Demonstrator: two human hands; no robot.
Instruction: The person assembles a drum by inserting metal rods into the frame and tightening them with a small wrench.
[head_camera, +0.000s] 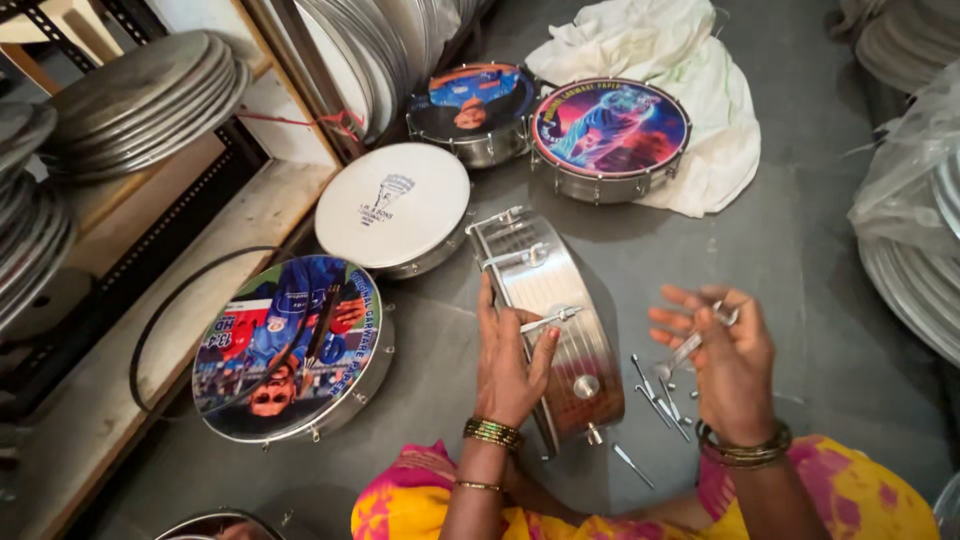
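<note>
My left hand (508, 360) rests flat against the drum shell (555, 320), fingers spread over its rim, thumb and forefinger pinching a tension hook (548, 320) against the metal. So left is closed on the hook, not clenched, rest of the fingers loose. My right hand (728, 365) is up off the floor, fingers half curled, gripping a small metal tool (692, 345) that points down and left toward the shell; can't tell exactly what kind of tool. The shell is shiny ribbed steel, standing on edge on the grey floor (800, 250) right in front of my knees, open side facing left, one bracket bar across the top and a round lug near the bottom. Loose hooks and bolts (655, 395) lie on the floor between the shell and my right hand. Finished drums sit around: one with a printed picture head (290, 345) to my left with a black ring (165, 310) lying beside it, a plain white one (392, 208) behind the shell, two more printed ones (610, 130) further back next to a white cloth (700, 100). Stacked metal discs (140, 100) on the shelf at left.
</note>
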